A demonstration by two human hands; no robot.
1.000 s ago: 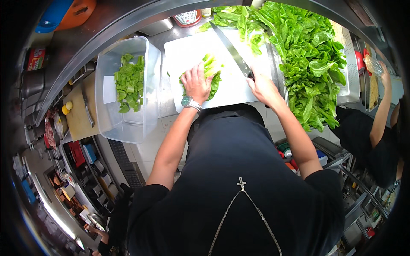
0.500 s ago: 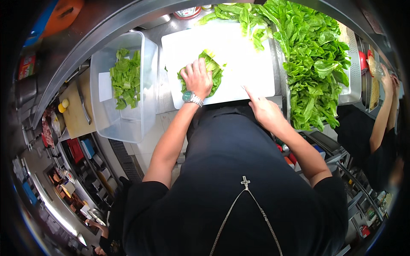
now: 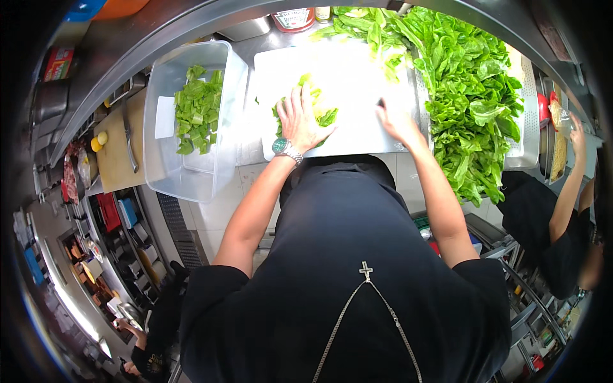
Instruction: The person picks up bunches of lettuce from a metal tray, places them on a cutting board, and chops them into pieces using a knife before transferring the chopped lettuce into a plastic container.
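My left hand (image 3: 301, 122), wearing a watch, lies with fingers spread and thumb stretched out over a heap of green leaf lettuce (image 3: 327, 118). Under the heap is a white cutting board (image 3: 357, 142), its upper part washed out by glare. Toward the board's right edge, my right hand (image 3: 397, 122) is closed and a little blurred, around what looks like a knife (image 3: 381, 102). Only a short dark part of it shows; the blade is lost in the brightness. More lettuce leaves (image 3: 380, 38) lie at the board's far right corner.
Left of the board stands a clear plastic tub (image 3: 217, 172) holding cut lettuce (image 3: 199, 105). A big pile of whole leaves (image 3: 469, 102) fills a perforated metal tray (image 3: 529, 105) on the right. A co-worker (image 3: 543, 210) stands at far right. Another knife (image 3: 129, 143) rests on a yellowish board (image 3: 112, 163).
My right hand has moved up and slightly right, away from the lettuce heap. My left hand has opened wider, its thumb now out to the side. The view has shifted a little.
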